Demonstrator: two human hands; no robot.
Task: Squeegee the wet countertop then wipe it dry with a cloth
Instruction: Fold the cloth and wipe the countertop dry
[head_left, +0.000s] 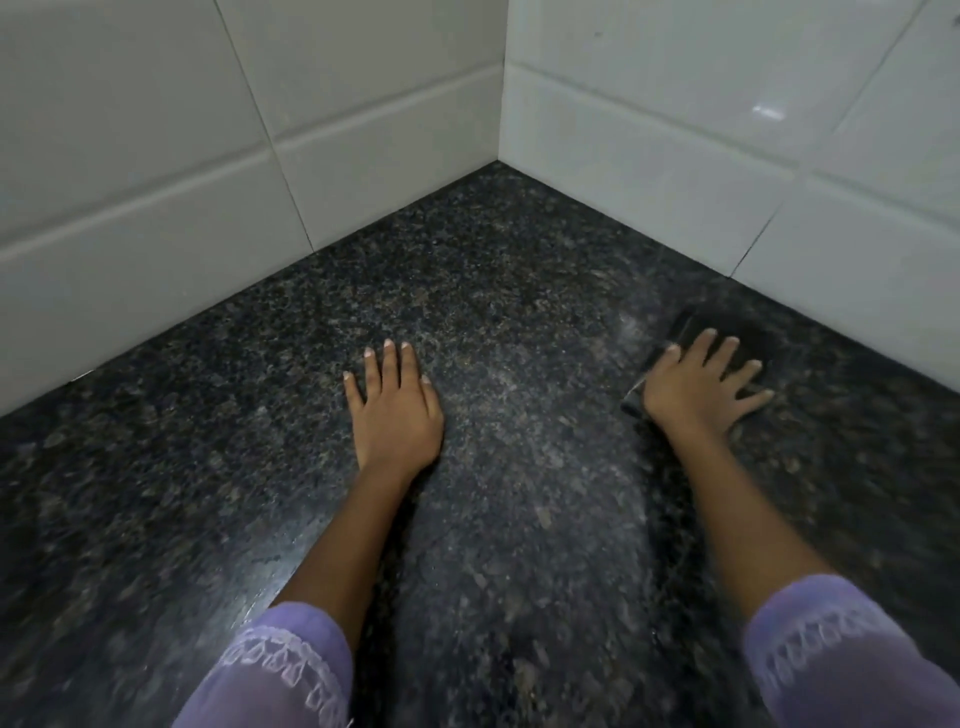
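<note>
We see the bench (519, 322), a dark speckled granite top that runs into an inner corner where two white tiled walls meet. Its surface is glossy, with a sheen of reflected light toward the near left and a paler, streaky band crossing its middle from the far right toward the near edge. Close to the right-hand wall edge lies a dark cloth (727, 340), flat on the stone and blurred. We can make out its far part and a grey corner showing at its left side; the rest is covered by the right hand pressing on it.
</note>
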